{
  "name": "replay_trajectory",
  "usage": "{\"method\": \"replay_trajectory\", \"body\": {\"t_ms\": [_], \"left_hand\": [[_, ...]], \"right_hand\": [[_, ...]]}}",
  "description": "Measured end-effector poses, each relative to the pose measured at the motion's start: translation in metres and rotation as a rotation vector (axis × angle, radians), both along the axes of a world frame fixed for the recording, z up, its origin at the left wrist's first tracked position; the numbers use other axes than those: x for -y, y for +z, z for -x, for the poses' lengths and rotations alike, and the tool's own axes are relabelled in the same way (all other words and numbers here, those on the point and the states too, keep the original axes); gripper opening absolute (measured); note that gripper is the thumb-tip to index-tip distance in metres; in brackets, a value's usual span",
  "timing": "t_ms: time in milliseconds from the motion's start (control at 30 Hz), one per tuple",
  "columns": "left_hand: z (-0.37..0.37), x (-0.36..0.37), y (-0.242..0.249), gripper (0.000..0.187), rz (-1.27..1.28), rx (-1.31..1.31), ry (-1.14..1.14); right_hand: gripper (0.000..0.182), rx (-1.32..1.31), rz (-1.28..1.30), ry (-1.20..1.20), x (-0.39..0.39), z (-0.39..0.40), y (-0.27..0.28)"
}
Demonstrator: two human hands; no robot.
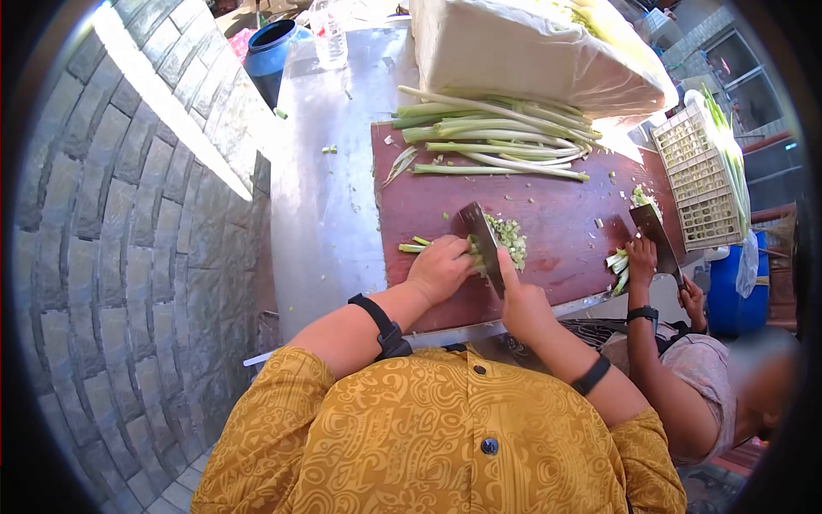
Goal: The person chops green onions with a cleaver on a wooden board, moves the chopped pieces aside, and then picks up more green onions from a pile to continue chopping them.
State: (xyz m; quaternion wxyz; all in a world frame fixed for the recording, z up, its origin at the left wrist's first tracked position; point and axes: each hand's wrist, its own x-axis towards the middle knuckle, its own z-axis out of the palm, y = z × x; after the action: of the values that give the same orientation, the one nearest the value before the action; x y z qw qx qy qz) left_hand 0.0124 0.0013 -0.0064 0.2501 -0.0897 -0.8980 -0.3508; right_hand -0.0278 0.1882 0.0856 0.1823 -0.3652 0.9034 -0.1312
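Note:
My left hand (441, 271) is closed over a small bunch of scallions (413, 247), whose cut ends stick out to its left on the reddish-brown board (428, 203). In my right hand (527, 307) is a cleaver (481, 242), its dark blade standing on edge right beside my left fingertips. Chopped scallion (514, 243) is heaped just right of the blade, and some bits lie under it. Behind my hands a pile of long whole scallions (505, 137) rests across the board. My left fingers partly hide the bunch.
At my right, a co-worker's hand (640, 259) holds scallions beside another cleaver (655, 231). A large white plastic-wrapped block (514, 51) stands behind the pile. A crate (698, 176) with scallions stands at the right, and a brick wall (128, 257) runs along the left.

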Motion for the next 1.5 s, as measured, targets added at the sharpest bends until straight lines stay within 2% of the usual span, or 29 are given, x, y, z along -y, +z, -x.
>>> {"method": "replay_trajectory", "body": {"t_ms": [100, 267, 367, 567, 700, 833, 1067, 1367, 1500], "left_hand": [[0.002, 0.000, 0.001, 0.015, 0.020, -0.010, -0.005], [-0.003, -0.002, 0.006, 0.016, 0.026, -0.038, -0.004], [-0.001, -0.004, 0.008, 0.019, 0.042, 0.006, 0.011], [0.010, -0.016, 0.019, 0.030, 0.108, 0.133, 0.048], [0.001, -0.007, 0.034, 0.035, 0.108, 0.142, 0.049], [0.002, -0.001, 0.020, 0.036, 0.046, 0.162, 0.018], [0.002, -0.004, 0.004, 0.030, 0.018, 0.059, 0.024], [0.004, -0.004, 0.000, 0.018, 0.126, 0.024, 0.036], [0.003, -0.005, 0.004, 0.018, 0.118, 0.045, 0.027]], "right_hand": [[0.085, -0.047, 0.062, -0.051, 0.015, 0.011, -0.018], [0.079, -0.027, 0.358, -0.286, 0.009, 0.020, -0.037], [0.077, -0.039, 0.446, -0.308, -0.002, 0.021, -0.034], [0.077, -0.065, 0.405, -0.223, -0.023, 0.012, 0.003], [0.075, 0.077, 0.260, -0.259, -0.031, 0.000, 0.021], [0.074, 0.022, 0.184, -0.168, -0.030, -0.007, 0.020], [0.076, 0.015, 0.016, -0.076, -0.025, -0.007, 0.017], [0.076, 0.049, -0.070, -0.035, -0.015, 0.001, 0.026], [0.080, 0.031, -0.029, -0.043, -0.007, 0.007, 0.007]]}}
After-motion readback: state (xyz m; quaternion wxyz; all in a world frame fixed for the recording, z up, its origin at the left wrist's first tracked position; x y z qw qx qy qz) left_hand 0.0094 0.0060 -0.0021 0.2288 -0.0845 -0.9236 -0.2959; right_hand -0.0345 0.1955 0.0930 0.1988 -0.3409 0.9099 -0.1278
